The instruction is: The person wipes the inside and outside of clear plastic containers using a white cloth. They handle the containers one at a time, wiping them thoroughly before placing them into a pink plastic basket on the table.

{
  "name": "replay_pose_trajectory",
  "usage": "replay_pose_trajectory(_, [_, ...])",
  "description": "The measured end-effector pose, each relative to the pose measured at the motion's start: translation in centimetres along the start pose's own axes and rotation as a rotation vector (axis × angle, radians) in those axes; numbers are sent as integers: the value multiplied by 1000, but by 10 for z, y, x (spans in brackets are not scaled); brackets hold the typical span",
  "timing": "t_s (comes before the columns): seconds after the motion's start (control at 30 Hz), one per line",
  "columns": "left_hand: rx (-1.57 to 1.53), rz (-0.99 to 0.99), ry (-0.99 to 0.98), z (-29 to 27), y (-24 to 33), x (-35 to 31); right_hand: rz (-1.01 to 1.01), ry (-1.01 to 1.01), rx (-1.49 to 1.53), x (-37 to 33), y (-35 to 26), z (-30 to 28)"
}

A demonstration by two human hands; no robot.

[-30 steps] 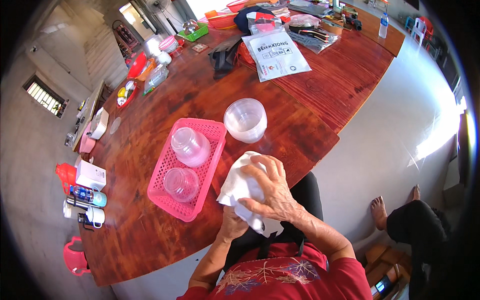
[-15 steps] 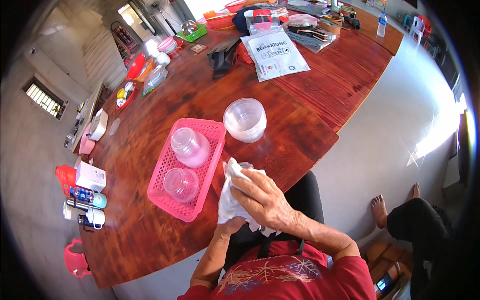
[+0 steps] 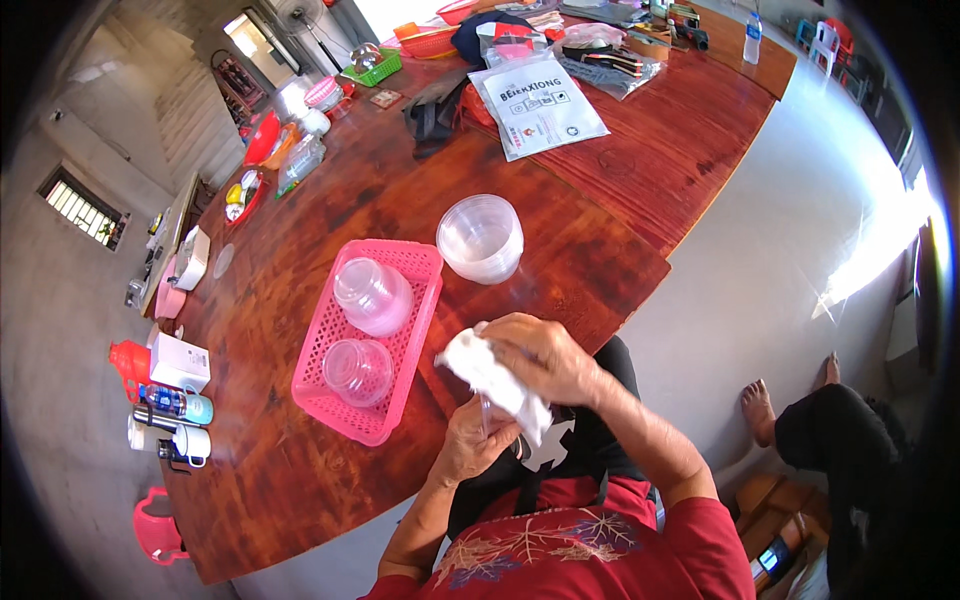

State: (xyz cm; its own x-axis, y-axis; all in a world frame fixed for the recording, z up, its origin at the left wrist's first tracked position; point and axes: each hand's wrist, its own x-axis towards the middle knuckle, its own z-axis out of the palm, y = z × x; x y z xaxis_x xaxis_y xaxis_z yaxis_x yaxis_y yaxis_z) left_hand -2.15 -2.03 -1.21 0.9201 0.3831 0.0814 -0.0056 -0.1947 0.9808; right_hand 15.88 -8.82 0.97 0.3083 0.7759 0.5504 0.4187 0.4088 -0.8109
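My right hand (image 3: 545, 358) is closed round a white cloth (image 3: 500, 385) above the table's near edge. Lower down, my left hand (image 3: 472, 442) grips a clear plastic bowl (image 3: 487, 412), mostly hidden by the cloth and my fingers. Left of my hands stands a pink perforated basket (image 3: 316, 385). Inside it, a clear plastic bowl (image 3: 374, 298) lies upside down at the far end and a second clear bowl (image 3: 358, 372) at the near end. Beyond my right hand, a stack of clear bowls (image 3: 480, 240) stands upright on the wooden table (image 3: 250, 450).
A white printed bag (image 3: 538, 105) lies farther back, with a dark bag (image 3: 440, 120) beside it. Cups and bottles (image 3: 180, 405) stand by the left edge near a white box (image 3: 180, 360). At the right, another person's bare foot (image 3: 758, 412) rests on the floor.
My right hand has lifted the cloth slightly up and right, and the cloth has turned. My left hand, earlier largely covered by it, now shows gripping the bowl. The view has shifted slightly.
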Motion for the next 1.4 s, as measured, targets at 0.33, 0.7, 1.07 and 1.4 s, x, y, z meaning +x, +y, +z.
replay_pose_trajectory(0.33, [-355, -38, 56, -2, -2, -2, -357, 108, -509, -16, -35, 13])
replay_pose_trajectory(0.7, [-237, 193, -289, -2, 22, -1, 486, -283, 775, -16, 19, -15])
replay_pose_trajectory(1.07, [-363, -12, -145, -11, 13, -10, -432, -186, -503, -10, -50, 1])
replay_pose_trajectory(1.4, [-198, 314, -385, -8, 43, 1, 295, -292, 903, -13, -13, -28])
